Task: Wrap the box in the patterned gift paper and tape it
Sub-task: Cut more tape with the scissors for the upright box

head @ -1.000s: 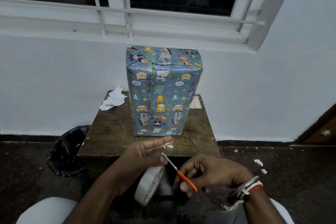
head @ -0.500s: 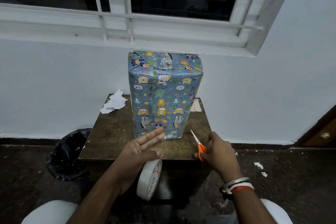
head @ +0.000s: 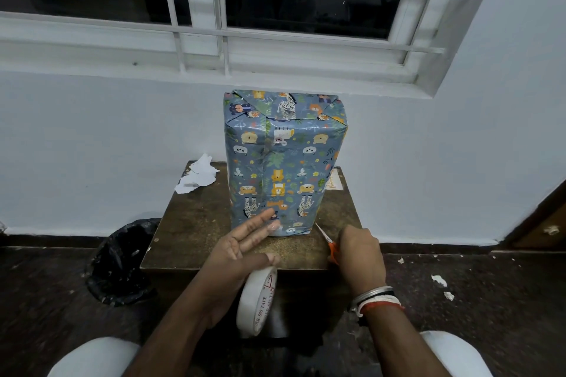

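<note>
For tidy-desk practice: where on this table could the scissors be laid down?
Bare table left of the wrapped box, before the torn paper. Crowded: front edge under left hand and right hand; narrow right strip by the card.

**Hands shift from cutting pos. to box**
The L hand (head: 242, 246), 1 s ago low in front of the table (head: 190, 223), now reaches fwd. Its straight fingers, w/ the cut tape strip (head: 274, 226) on a fingertip, overlap the box (head: 284, 162) at its lower front. The tape roll (head: 257, 303) rises w/ it to the table's front edge. The R hand (head: 360, 254) w/ scissors (head: 329, 246) leaves the roll and is now at the table's front-right, blade tips near the box's lower-right corner.
</note>
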{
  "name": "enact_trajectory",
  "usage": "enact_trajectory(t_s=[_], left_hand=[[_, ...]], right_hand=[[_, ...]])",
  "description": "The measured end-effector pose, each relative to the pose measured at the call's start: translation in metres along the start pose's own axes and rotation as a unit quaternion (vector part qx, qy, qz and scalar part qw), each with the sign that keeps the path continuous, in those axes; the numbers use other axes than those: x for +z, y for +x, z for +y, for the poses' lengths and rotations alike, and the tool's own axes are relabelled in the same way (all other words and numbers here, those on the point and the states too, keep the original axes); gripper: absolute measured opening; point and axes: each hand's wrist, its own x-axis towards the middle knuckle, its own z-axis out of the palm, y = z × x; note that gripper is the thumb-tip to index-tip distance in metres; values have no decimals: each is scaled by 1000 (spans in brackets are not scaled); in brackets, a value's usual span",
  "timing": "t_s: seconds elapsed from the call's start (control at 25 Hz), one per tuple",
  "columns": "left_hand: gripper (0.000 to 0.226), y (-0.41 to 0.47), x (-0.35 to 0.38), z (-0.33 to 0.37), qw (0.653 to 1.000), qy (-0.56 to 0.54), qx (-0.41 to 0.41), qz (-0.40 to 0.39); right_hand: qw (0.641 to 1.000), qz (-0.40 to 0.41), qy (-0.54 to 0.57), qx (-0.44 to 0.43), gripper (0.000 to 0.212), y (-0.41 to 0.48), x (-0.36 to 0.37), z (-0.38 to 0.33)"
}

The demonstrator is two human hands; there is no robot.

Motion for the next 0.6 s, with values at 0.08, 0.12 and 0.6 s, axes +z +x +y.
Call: enact_trajectory(t_s=[0.08, 0.12, 0.6], left_hand=[[72, -1, 0, 1, 1000, -4, 9, -3], [72, -2, 0, 2, 1000, -2, 14, -5], [79, -16, 16, 19, 997, 46, 58, -13]], right_hand=[[999, -18, -25, -24, 17, -3, -1, -4], [999, -22, -30, -31, 18, -4, -1, -5], [681, -123, 721, 24, 15, -48, -56, -59]])
